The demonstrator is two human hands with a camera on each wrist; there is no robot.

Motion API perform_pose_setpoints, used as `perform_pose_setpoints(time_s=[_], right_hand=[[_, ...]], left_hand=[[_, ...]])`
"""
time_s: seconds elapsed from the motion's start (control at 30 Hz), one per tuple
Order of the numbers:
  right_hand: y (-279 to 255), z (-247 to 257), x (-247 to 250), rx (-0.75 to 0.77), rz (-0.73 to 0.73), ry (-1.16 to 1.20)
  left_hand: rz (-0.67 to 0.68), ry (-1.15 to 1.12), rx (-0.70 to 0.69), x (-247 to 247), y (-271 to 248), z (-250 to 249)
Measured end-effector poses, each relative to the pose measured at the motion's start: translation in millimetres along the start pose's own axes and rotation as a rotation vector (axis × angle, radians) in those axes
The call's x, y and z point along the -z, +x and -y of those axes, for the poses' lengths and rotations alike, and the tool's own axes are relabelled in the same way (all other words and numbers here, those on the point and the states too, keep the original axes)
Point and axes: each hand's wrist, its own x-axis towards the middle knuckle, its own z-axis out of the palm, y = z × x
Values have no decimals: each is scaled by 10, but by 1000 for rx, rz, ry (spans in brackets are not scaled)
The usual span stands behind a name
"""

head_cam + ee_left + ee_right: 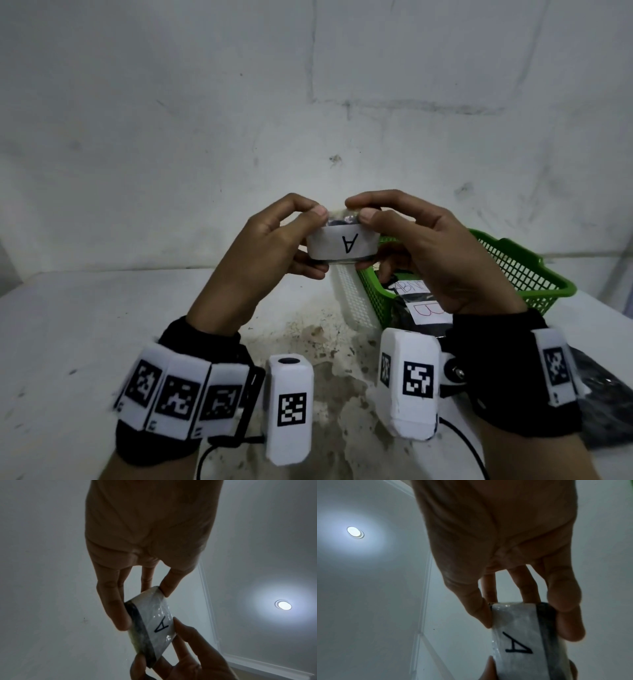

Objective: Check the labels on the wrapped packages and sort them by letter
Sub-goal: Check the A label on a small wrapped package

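A small dark package wrapped in clear film (342, 241) with a white label marked A is held up in front of the wall, above the table. My left hand (308, 236) pinches its left end between thumb and fingers. My right hand (371, 236) pinches its right end the same way. The left wrist view shows the package (154, 626) with the A label between both hands; the right wrist view shows the package (522, 635) and its label from close up. The label reads upside down in the head view.
A green mesh basket (520, 270) stands at the right on the white table (85, 325), holding dark packages, one labelled B (428, 310). A white mesh basket (352, 298) leans against its left side. A dark bag (606, 387) lies at the far right.
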Motion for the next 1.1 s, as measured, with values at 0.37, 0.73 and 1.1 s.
perform_pose_setpoints(time_s=[0.37,0.73,1.1], right_hand=[[29,-31,8,6,-10,70],[33,-70,-32,-48,27,53],[16,-41,-30,-56,22,160]], left_hand=[[46,13,1,-1,-5,1],[2,72,4,-9,-37,-3],[14,41,-24,5,-34,-9]])
